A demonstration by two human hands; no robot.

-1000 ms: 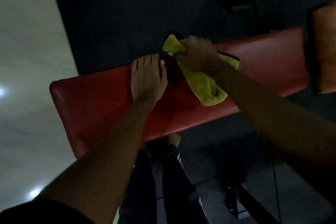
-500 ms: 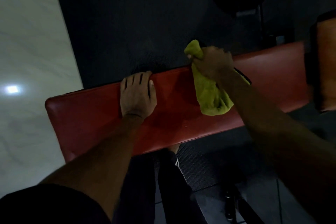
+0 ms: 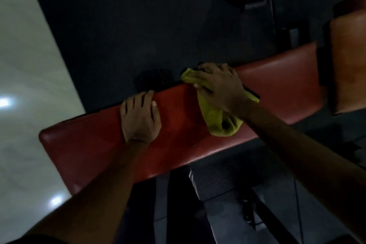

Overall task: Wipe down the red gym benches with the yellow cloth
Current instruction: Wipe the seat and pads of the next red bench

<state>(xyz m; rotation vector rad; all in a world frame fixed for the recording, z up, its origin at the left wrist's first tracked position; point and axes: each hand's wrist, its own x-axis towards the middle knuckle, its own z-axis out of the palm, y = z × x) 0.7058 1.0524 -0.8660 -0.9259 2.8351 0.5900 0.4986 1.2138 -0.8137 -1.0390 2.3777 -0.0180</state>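
On the bench (image 3: 89, 144): one cloth (image 3: 215, 121), your two hands.
Your right hand (image 3: 219, 87) grips the cloth at the far edge, fingers curled round it; your left hand (image 3: 140, 119) lies flat, fingers together.

bench (image 3: 277, 77) red | cloth (image 3: 215, 119) yellow | floor mat (image 3: 138, 25) dark, dotted | floor (image 3: 25, 65) pale

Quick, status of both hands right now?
Left hand: open, resting flat on the red bench, holding nothing.
Right hand: closed around the yellow cloth, on the bench.
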